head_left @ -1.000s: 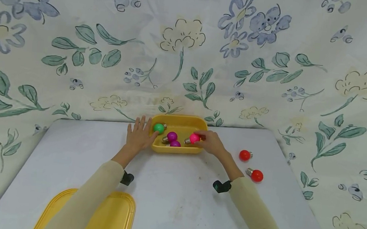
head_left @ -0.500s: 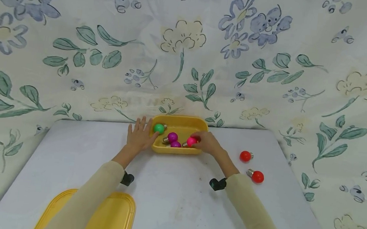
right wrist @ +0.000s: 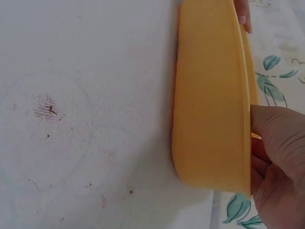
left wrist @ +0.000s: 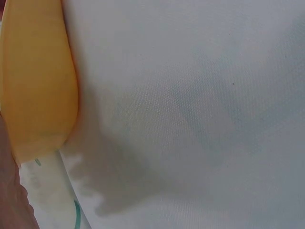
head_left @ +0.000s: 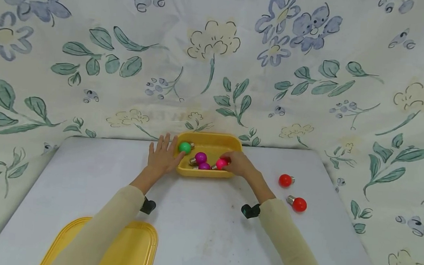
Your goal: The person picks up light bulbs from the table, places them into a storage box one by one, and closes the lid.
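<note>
A yellow container (head_left: 208, 173) stands at the back of the table. Inside it lie a green bulb (head_left: 185, 148) at the left and two purple bulbs (head_left: 200, 157) near the middle. My right hand (head_left: 242, 164) reaches over the container's right end and pinches a pink bulb (head_left: 221, 164) low inside it. In the right wrist view the fingertips of that hand (right wrist: 281, 162) disappear behind the container's wall (right wrist: 212, 95). With fingers straight and spread, my left hand (head_left: 160, 159) rests against the container's left end. Only a sliver of it shows in the left wrist view.
Two red bulbs, one farther back (head_left: 285, 180) and one nearer (head_left: 299, 204), lie on the white table (head_left: 202, 241) to the right. A yellow tray (head_left: 131, 247) sits at the front left, partly under the left sleeve. Floral cloth (head_left: 216, 86) hangs behind the table.
My right hand has moved slightly left and lowered the pink bulb toward the purple ones inside the container. The left hand has stayed in place.
</note>
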`<state>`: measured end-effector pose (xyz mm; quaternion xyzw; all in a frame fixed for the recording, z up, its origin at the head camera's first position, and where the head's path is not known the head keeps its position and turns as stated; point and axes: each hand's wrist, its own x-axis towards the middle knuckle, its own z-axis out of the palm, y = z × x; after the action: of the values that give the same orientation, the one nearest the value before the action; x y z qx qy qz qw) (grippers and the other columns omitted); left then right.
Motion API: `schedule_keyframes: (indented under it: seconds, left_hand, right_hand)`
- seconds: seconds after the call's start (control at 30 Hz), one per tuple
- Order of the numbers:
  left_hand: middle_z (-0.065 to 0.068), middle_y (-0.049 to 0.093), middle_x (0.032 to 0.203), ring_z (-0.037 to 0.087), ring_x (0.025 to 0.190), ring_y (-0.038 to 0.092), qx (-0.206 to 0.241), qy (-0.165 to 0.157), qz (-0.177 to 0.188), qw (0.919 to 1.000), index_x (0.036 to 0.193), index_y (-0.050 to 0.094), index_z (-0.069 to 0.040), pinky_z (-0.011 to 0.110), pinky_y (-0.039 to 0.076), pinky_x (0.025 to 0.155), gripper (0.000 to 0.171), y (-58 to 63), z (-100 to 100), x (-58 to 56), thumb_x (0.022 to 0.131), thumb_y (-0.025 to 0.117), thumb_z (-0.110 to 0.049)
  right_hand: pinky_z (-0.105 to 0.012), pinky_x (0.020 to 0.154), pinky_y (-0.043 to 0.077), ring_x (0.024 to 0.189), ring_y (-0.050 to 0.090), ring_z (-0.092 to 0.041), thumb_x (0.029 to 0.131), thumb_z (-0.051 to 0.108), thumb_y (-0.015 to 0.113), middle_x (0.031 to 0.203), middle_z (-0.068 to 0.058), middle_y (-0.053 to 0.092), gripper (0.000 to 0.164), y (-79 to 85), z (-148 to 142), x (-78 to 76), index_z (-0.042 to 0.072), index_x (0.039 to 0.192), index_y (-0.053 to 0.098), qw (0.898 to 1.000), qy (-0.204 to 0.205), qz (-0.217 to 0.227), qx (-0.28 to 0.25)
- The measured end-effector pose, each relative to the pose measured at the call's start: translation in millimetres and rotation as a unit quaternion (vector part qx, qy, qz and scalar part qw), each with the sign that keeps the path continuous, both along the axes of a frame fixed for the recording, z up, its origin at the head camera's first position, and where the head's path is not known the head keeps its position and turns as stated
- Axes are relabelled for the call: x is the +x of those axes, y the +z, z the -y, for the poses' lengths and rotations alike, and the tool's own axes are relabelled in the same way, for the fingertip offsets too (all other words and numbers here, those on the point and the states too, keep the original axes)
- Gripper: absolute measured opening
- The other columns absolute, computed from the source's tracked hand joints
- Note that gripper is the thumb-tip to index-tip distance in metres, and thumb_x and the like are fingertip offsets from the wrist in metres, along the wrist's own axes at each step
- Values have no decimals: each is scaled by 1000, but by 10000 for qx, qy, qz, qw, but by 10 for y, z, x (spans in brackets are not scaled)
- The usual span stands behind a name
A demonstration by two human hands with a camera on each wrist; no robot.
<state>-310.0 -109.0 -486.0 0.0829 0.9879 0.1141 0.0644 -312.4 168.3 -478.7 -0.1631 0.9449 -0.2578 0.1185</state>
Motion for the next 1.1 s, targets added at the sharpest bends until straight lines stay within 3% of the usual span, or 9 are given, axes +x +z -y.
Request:
schedule_keyframes:
  seconds: [0.7, 1.1]
  left_hand:
    - [24, -1, 164, 41, 150, -4, -130, 15, -33, 9999, 160, 8, -4, 61, 0, 116, 77, 0, -2, -6, 104, 30, -53]
    - [24, -2, 164, 40, 150, -6, -69, 11, 14, 10000, 160, 8, -3, 61, -2, 116, 75, 26, -4, 4, 105, 31, -50]
  right_hand:
    - [-33, 92, 53, 100, 59, -23, 90, 9, 75, 111, -9, 69, 36, 25, 21, -19, 2, 125, 68, 9995, -70, 315, -66]
    - [-33, 93, 52, 103, 59, -24, 91, 11, 74, 111, -9, 68, 37, 40, 21, -18, 3, 126, 67, 9996, -48, 255, 104]
